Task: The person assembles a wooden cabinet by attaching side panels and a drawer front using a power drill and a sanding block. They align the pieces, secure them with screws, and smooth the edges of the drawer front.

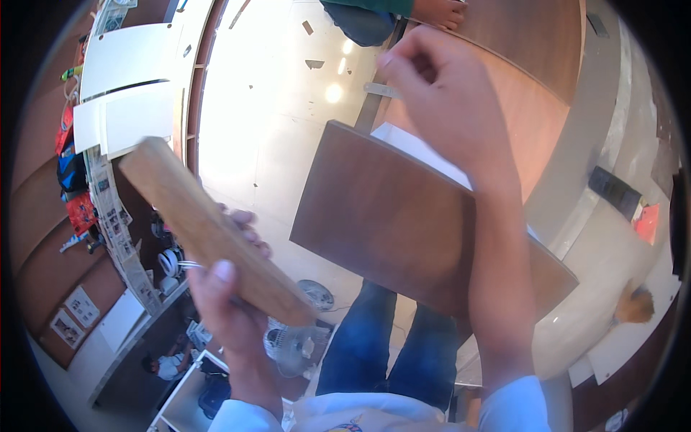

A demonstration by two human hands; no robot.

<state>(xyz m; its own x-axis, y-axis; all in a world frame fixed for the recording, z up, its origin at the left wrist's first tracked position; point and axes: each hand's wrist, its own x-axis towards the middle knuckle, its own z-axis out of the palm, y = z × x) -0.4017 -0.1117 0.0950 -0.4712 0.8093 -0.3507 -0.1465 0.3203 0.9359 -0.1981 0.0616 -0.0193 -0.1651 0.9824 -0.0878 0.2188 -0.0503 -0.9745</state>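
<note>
My left hand (234, 302) grips a long, thick wooden block (209, 223), its fingers along one side and its thumb along the other. The block is tilted, with its upper end toward the far left. My right hand (457, 93) is raised above the work surface, its fingers curled together; whether anything small is in them I cannot make out. Below my right forearm stretches a dark brown board (381, 209), in front of my legs. A white piece (425, 155) shows along that board's far edge. Past it lies a pale pinkish-brown panel (533, 108).
Another person's hand (439, 11) rests near a brown panel (518, 39) at the far end. A fan (299, 349) stands on the floor left of my legs. White panels (129, 61) lie at the left. A brush (635, 304) lies at the right.
</note>
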